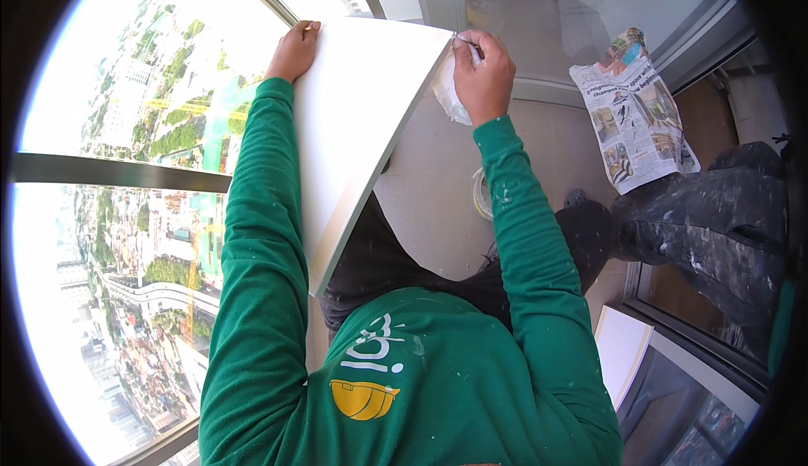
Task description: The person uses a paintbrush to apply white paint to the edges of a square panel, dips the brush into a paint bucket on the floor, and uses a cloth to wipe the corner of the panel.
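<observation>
A long white board (362, 104) stands tilted in front of me, its narrow edge running from the far corner down toward my lap. My left hand (293, 52) grips its far left corner, with the fingers bent over the top edge. At the far right corner, my right hand (486, 77) is closed in a pinch. A small, thin, greyish piece shows at its fingertips, too small to name. Crumpled whitish material (452, 89) hangs beside that hand, against the board's edge; I cannot tell whether the hand holds it. A tan strip (341, 213) crosses the board's near part.
Window glass with a metal bar (118, 171) runs along my left. Another person's paint-splashed dark trousers (707, 222) are close on the right, with a newspaper sheet (623, 129) by them. A pale ring-shaped item (482, 195) lies on the floor (438, 163). A white panel (621, 352) stands lower right.
</observation>
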`<state>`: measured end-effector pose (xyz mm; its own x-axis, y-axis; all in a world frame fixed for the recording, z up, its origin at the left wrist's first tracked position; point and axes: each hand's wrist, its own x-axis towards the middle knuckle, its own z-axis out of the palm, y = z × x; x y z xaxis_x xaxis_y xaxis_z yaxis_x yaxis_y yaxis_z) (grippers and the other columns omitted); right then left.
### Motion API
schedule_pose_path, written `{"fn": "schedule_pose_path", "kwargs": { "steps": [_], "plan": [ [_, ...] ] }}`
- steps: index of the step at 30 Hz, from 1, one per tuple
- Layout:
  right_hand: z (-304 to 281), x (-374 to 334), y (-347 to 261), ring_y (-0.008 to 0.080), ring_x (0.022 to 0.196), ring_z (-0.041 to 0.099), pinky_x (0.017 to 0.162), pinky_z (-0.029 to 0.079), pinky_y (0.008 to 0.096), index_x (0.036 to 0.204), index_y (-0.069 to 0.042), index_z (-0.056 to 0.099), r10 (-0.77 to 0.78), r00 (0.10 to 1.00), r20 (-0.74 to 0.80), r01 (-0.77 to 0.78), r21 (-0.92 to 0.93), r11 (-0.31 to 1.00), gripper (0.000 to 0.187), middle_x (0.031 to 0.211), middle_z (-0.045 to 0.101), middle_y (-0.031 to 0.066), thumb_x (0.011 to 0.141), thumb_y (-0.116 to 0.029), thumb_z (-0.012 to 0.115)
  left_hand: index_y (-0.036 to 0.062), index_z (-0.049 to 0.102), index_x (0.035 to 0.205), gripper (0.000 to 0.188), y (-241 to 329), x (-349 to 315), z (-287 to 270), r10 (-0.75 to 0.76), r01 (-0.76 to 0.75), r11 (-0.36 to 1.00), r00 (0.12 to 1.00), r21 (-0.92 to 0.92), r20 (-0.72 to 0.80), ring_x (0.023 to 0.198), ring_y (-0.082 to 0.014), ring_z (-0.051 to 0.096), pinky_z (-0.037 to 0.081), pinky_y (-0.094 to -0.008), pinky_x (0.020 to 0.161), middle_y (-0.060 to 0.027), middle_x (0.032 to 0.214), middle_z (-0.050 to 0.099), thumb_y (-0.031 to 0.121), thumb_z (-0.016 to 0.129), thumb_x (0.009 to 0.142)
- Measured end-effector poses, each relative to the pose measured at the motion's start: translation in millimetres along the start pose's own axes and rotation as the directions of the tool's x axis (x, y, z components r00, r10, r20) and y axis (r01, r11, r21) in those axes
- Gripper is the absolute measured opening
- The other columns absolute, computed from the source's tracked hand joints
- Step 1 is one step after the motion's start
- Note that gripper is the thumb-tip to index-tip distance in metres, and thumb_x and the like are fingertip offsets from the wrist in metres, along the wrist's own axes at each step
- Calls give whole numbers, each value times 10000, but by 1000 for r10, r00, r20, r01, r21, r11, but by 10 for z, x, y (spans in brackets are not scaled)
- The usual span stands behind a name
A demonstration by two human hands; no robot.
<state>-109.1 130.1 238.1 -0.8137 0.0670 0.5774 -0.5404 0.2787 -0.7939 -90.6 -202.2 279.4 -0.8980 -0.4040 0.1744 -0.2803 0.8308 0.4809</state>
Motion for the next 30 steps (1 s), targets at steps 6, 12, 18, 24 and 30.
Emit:
{"fn": "schedule_pose_path", "kwargs": {
  "steps": [6,12,18,24,30],
  "plan": [
    [-122,-514,-356,358,899,688,796,547,429,981,-8,677,-62,996,62,57,81,995,105,978,689,144,919,-89,704,41,617,1367,535,-105,-164,-40,3,-2,999,1000,33,-28,1255,-413,606,461,-454,1078,-238,1295,677,452,463,1061],
    [-309,-1165,-538,353,889,679,770,541,420,985,-5,639,-68,993,101,46,203,978,93,978,669,145,924,-57,687,47,621,1365,537,-191,-274,196,4,-2,999,999,42,-34,1267,-419,595,456,-456,1086,-243,1301,671,458,462,1059],
    [-315,-1583,-959,353,885,670,767,550,417,984,-8,636,-88,984,155,48,241,969,82,975,649,144,924,-45,677,65,623,1370,528,-248,-362,76,-18,20,999,999,32,-38,1286,-415,581,444,-457,1101,-239,1315,666,459,465,1056],
    [-356,-2011,-1130,361,880,670,751,558,435,1005,-9,612,-65,981,185,11,280,960,111,986,638,152,937,-64,681,24,596,1389,561,-170,-549,14,-19,19,999,1000,46,0,1291,-398,587,437,-433,1106,-249,1355,641,461,456,1065],
    [-512,-2402,-1259,356,893,672,759,563,422,985,-10,631,-85,966,245,-9,357,934,119,990,642,154,898,-25,711,33,600,1384,555,-179,-726,67,-17,18,999,1000,43,-13,1290,-396,588,437,-435,1106,-251,1341,648,462,456,1063]
  ]
}}
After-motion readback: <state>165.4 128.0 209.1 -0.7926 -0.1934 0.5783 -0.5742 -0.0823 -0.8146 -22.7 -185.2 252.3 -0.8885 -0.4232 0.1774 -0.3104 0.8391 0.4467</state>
